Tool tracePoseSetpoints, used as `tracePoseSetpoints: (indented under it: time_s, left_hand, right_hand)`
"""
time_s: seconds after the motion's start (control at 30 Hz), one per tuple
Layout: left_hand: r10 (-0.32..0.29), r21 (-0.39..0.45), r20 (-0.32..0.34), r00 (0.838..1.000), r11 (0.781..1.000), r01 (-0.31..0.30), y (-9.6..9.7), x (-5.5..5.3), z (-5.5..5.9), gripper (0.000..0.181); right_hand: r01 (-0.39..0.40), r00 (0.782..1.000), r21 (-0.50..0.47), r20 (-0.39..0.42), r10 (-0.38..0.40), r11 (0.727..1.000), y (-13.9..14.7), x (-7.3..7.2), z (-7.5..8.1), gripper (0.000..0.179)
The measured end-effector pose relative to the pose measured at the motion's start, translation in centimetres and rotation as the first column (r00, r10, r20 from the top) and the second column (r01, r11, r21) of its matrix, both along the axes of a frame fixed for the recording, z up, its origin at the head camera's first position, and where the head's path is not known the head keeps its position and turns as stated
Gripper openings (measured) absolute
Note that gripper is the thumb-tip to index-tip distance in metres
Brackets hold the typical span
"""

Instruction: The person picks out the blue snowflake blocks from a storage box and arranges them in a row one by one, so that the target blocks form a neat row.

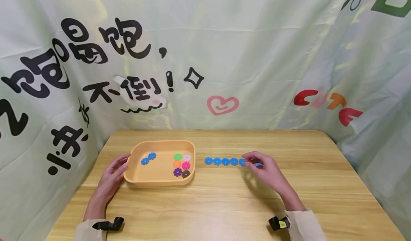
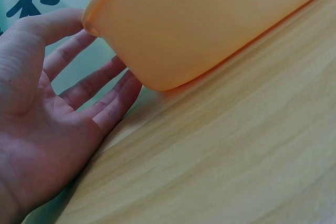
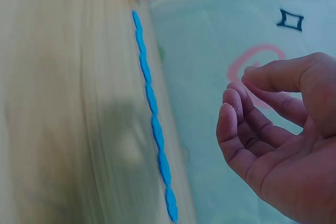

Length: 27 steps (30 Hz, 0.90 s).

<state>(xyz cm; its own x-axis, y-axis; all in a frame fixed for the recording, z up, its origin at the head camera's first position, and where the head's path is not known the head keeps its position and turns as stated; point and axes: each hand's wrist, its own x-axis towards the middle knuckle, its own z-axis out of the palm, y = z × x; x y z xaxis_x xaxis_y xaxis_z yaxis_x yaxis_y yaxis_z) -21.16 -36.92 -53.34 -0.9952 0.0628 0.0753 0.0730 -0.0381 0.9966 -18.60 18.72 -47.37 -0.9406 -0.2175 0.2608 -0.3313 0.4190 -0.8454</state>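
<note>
A peach-orange tray [image 1: 154, 181] sits at the left of the table. My left hand [image 1: 110, 175] is at its left end, thumb at the rim and the other fingers stretched out against the outer wall [image 2: 173, 30]. To the tray's right, several blue notched discs [image 1: 226, 161] form a straight chain on the table; the right wrist view shows the chain [image 3: 151, 98] edge-on. My right hand [image 1: 264, 168] hovers over the chain's right part and hides some of it. Its fingers are loosely bent, thumb and index tips close together, with nothing visible between them.
Two blue discs [image 1: 148, 158] lie at the left inside the tray. Several discs in green, white, orange, pink, purple and brown [image 1: 186, 174] cluster at its right end. Behind the wooden table [image 1: 212, 205] hangs a printed curtain [image 1: 257, 62].
</note>
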Motion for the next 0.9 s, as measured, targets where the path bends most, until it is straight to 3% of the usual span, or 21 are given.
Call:
tracePoseSetpoints:
  time_s: [0.6,0.9]
  left_hand:
    - [-0.01,0.022,-0.025,1.0,1.0,0.011,-0.1,-0.1,-0.1,0.044]
    - [-0.011,0.024,-0.018,1.0,1.0,0.011,0.0,0.1,-0.1,0.044]
  right_hand:
    - [-0.148,0.989,-0.059,0.02,0.15,0.987,-7.7,1.6,0.7,0.019]
    - [-0.196,0.981,-0.068,-0.03,0.194,0.978,-11.7,0.6,1.5,0.02]
